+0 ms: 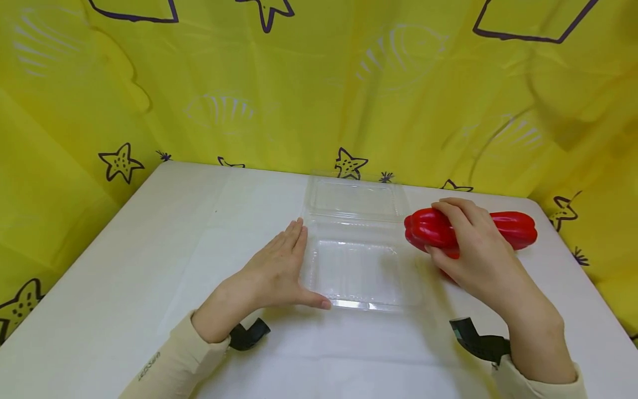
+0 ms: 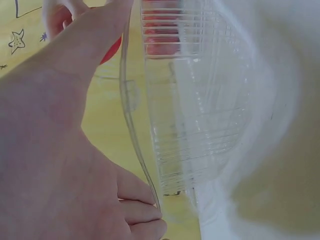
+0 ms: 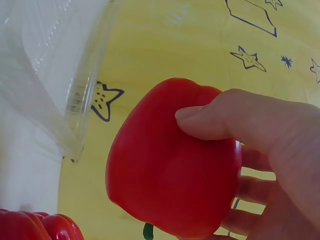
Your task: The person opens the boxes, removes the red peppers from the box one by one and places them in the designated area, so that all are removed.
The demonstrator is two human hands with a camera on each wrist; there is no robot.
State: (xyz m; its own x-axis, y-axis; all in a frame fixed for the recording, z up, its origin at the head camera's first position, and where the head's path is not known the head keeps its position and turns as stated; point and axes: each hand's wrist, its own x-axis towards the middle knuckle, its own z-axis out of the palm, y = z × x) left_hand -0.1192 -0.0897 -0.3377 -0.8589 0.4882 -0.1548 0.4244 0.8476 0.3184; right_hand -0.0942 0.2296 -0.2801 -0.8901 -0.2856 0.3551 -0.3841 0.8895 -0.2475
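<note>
My right hand [image 1: 476, 249] grips a glossy red bell pepper [image 1: 430, 228], its thumb over the near side and fingers over the top. In the right wrist view the pepper [image 3: 167, 160] shows a short green stem at its lower end. Another red pepper [image 1: 515, 230] appears just beyond the hand to the right. A clear plastic clamshell box [image 1: 359, 271] lies with its lid [image 1: 354, 198] folded back. Along the box's left side rests my left hand [image 1: 274, 271], fingers extended and thumb stretched along the front edge. The left wrist view shows fingertips [image 2: 147, 227] at the box rim.
The box lies on a white table [image 1: 124, 260] bordered by a yellow curtain [image 1: 299, 83] with sea-creature drawings. Black wrist mounts [image 1: 480, 341] project inward from both sleeves.
</note>
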